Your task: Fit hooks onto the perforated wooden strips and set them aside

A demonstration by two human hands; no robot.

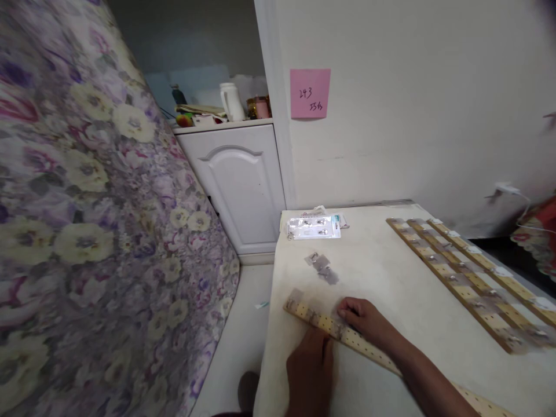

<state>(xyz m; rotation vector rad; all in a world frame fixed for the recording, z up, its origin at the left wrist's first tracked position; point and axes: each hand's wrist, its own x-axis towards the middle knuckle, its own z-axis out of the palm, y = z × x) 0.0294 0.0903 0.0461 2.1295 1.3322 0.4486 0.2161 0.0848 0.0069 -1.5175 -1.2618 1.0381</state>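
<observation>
The perforated strip (368, 347) starts at the near left of the table (360, 249) and runs rightward; it looks wooden, likely stiff and light, best held by its long edges; the clear hook pads (296, 295) on its left end look thin and slippery, better taken by their rims; the left hand (310, 368) is curled at the near edge, its grip hidden; the loose hook pads (322, 269) lie farther off; the right hand (358, 315), fingers bent together, is by the far edge, its hold unclear; three similar strips (452, 278) lie right.
</observation>
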